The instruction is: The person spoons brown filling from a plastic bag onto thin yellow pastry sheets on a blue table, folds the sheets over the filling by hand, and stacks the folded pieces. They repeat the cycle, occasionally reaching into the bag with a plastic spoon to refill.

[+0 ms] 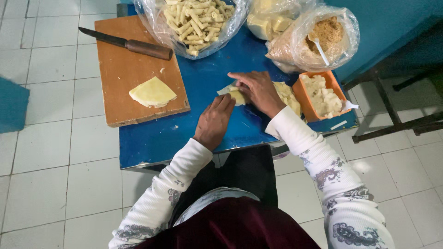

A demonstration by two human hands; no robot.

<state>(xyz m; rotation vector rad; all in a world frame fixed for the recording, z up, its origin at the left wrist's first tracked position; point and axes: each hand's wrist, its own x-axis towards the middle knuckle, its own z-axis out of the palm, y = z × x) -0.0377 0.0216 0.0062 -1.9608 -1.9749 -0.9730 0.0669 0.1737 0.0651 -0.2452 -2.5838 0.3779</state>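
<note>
Beyond the fingers: a clear bag of rolled pastry sticks [196, 20]. Far left of the fingers: a wooden cutting board [124, 69] carrying a brown-handled knife [127, 44] and a folded pale wrapper stack [152, 92]. To their right: an orange container [302, 94] and a bag of brown crumbs [323, 37].

One knife [124, 43], one cutting board [124, 74], three plastic bags [191, 23], one orange tub [323, 94].

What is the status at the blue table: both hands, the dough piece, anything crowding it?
Left hand and right hand both pressing the dough piece on the blue table. Orange tub close right. Knife lies apart on cutting board.
</note>
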